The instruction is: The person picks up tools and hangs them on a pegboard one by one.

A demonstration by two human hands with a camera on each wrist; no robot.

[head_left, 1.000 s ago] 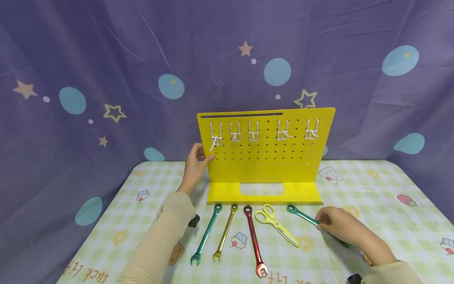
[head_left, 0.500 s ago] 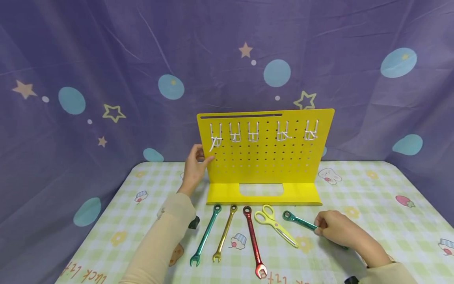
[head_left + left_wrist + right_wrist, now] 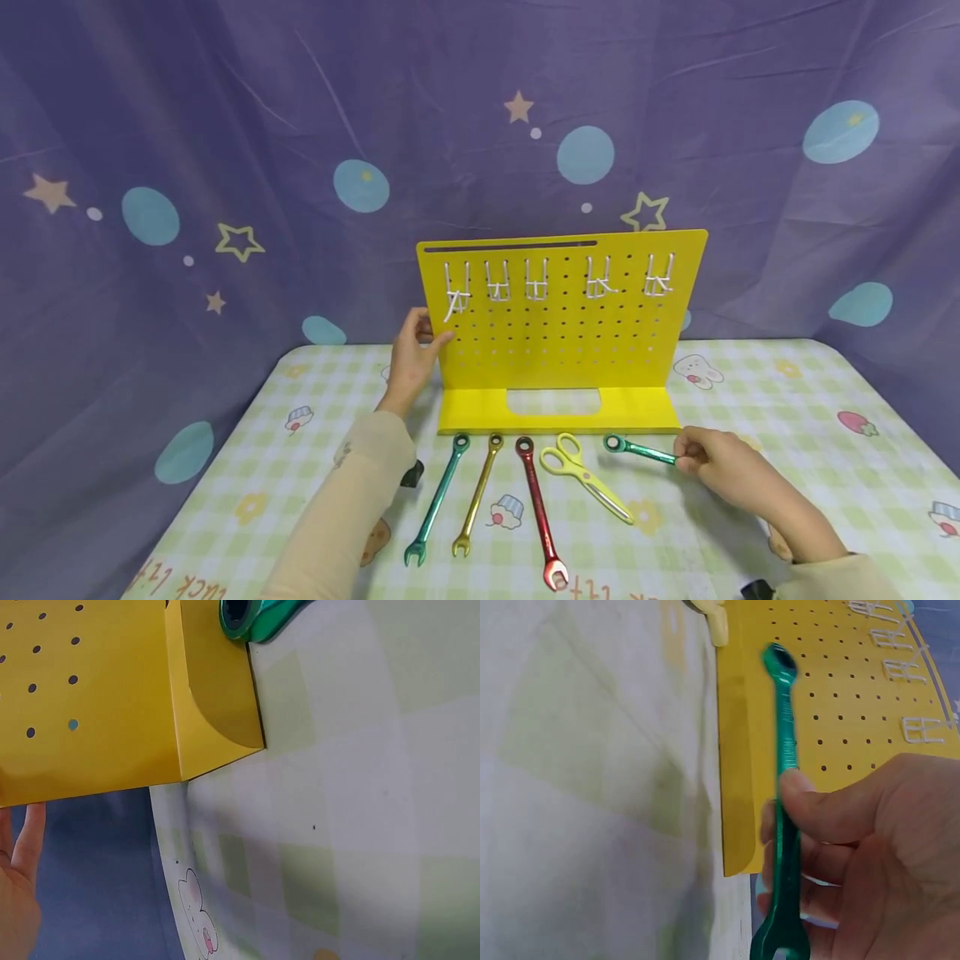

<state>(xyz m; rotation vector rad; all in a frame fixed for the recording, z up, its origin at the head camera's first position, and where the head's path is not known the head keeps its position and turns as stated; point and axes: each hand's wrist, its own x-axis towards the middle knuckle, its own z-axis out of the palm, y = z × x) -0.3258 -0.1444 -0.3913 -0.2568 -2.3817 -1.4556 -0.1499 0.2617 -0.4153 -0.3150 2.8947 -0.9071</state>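
My right hand grips a green combination wrench by its shank, thumb on one side and fingers on the other. Its ring end points left, in front of the board's right end, and the wrench looks raised off the cloth. My left hand holds the left edge of a yellow pegboard, thumb on the front face and fingers behind. The board stands upright on its folded base. White wire hooks hang in a row along its upper part. The left wrist view shows only part of that hand.
In front of the board lie another green wrench, a gold wrench, a red wrench and yellow scissors. A checked cloth covers the table. Behind it hangs a purple curtain.
My right hand has lifted the green wrench from the cloth and turned it closer to level across the view. My left hand stays on the board's edge.
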